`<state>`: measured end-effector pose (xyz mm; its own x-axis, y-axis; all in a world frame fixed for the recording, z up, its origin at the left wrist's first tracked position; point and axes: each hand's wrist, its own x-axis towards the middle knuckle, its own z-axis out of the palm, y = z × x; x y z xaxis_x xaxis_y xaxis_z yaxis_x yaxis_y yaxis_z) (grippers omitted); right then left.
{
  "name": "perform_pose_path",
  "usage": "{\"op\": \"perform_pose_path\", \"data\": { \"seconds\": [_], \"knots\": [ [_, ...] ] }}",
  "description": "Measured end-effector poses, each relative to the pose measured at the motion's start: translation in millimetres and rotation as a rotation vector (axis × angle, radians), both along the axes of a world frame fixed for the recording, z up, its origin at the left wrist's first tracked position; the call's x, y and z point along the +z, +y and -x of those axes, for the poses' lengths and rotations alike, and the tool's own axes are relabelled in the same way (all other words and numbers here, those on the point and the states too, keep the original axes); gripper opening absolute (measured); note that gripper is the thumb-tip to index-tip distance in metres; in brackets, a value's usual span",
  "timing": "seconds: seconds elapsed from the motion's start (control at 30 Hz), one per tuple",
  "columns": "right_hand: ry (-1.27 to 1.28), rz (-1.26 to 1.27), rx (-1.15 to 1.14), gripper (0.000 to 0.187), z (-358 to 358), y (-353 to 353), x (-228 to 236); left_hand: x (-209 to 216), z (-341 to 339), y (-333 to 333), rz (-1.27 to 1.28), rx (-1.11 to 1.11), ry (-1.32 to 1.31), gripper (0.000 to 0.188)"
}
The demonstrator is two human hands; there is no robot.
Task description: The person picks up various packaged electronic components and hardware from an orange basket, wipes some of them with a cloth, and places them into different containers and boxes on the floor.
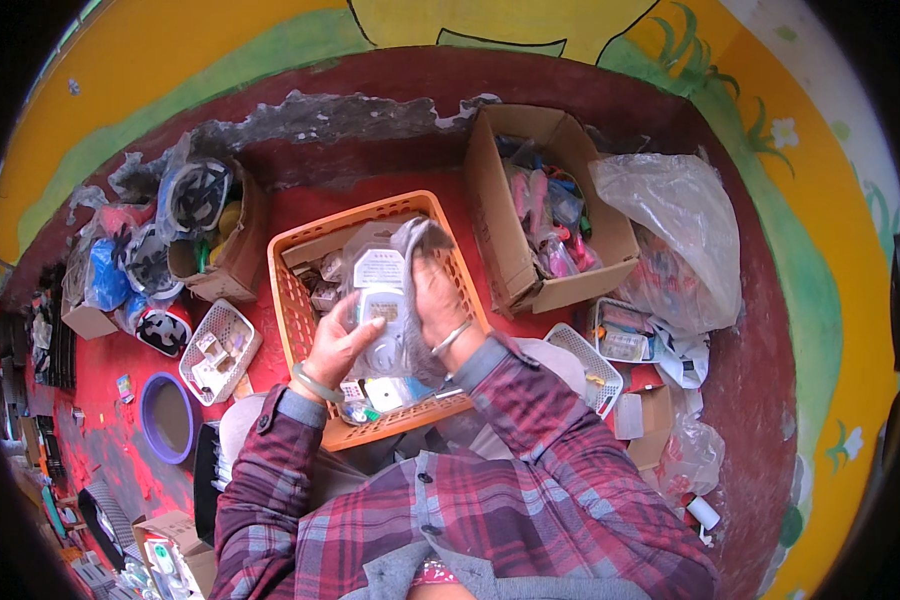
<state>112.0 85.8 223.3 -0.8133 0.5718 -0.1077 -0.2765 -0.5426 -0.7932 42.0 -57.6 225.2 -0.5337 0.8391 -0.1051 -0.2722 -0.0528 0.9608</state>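
Note:
Over an orange plastic basket (pixel 280 300), my left hand (pixel 332 345) grips a clear blister pack (pixel 378 268) by its left side, thumb on the front. Inside the pack is a white device with a small display and a printed card above it. My right hand (pixel 440 300) is closed around a grey cloth (pixel 422 350), which hangs along the pack's right side and touches it. Small boxes (pixel 327 285) and other packaged items lie in the basket below, partly hidden by my hands and the cloth.
A cardboard box (pixel 490 220) of colourful goods stands behind on the right, beside a large clear plastic bag (pixel 685 240). To the left are a white basket (pixel 250 355), a purple basin (pixel 150 430) and another filled cardboard box (pixel 240 265). A painted wall (pixel 300 40) curves around behind.

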Motion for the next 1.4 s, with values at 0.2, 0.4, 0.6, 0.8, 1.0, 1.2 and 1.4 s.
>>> {"op": "perform_pose_path", "data": {
  "seconds": [0.2, 0.4, 0.6, 0.8, 1.0, 1.2, 1.4],
  "knots": [
    [-0.048, -0.101, 0.115, 0.033, 0, -9, -27, -1, 8, 7, -0.088, 0.217, 0.012, 0.045],
    [-0.118, -0.044, 0.189, 0.04, -7, -52, -54, 1, 32, 4, -0.118, 0.368, -0.012, 0.041],
    [-0.063, -0.085, 0.089, 0.042, -4, -20, -29, -2, 18, 5, -0.038, 0.115, -0.063, 0.043],
    [-0.037, 0.182, 0.18, 0.043, -12, 9, 17, 9, 3, 1, -0.053, 0.019, -0.11, 0.047],
    [0.008, -0.134, 0.257, 0.04, -7, -42, -25, 16, 28, 7, -0.24, 0.328, -0.125, 0.036],
    [0.017, -0.024, 0.201, 0.037, -6, -36, -24, 21, 19, 12, -0.298, 0.348, -0.225, 0.038],
    [-0.329, -1.131, -0.21, 0.019, -12, -15, 6, -2, 16, 13, -0.114, 0.372, -0.201, 0.041]
  ]
}}
